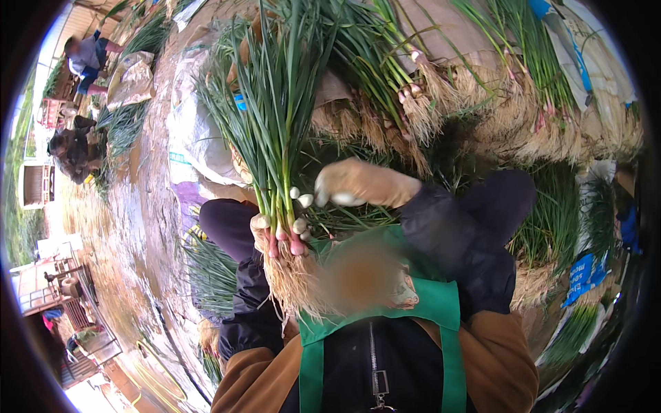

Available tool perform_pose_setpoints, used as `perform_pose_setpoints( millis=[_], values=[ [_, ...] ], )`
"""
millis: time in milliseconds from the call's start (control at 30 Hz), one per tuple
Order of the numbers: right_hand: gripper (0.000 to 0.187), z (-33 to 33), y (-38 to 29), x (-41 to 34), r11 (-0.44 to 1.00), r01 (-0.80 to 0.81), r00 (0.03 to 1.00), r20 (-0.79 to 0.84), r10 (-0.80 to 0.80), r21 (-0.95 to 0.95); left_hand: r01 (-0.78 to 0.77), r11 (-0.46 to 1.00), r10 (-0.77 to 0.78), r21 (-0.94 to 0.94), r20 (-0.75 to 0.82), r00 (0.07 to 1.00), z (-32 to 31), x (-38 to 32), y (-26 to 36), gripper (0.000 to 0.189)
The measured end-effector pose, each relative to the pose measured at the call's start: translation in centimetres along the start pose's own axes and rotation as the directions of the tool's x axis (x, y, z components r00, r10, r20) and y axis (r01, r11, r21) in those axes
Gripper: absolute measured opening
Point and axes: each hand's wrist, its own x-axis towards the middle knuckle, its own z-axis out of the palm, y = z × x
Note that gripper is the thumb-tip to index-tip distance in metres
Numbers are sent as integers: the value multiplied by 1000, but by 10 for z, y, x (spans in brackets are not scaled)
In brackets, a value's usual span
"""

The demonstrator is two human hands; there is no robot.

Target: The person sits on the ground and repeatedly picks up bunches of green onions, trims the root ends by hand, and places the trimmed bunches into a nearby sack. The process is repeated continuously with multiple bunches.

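Note:
My left hand (258, 230), in a glove with white fingertips, grips a bunch of green garlic or spring onions (281, 149). The green leaves point away from me, and the pinkish bulbs (297, 245) and pale stringy roots (292, 284) hang toward my lap. White fingertips show on the bunch's right side; the rest of that hand is behind the stems. Just right of the stems is my right hand (369, 183), in a tan glove with white fingertips. It is motion-blurred with its fingers bent, apart from the bunch, and whether it holds anything cannot be told.
More bunches with long roots (421, 111) lie ahead on brown cloth (454, 31). Others (550, 206) lie at my right. A white plastic sack (201, 139) is ahead left. Loose leaves litter the ground between my knees. Two people (85, 59) work farther left on wet ground (129, 248), near parked vehicles.

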Motion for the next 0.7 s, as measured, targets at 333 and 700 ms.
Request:
perform_pose_setpoints(
  millis=[333,700],
  values=[
    [58,64,37,-24,947,120,971,-164,-174,-297,-137,938,107,318,109,988,-14,18,-3,53],
    [11,17,30,-17,407,-574,525,-701,-483,-711,-18,928,8,372,28,1000,-21,4,13,25]
  ],
)
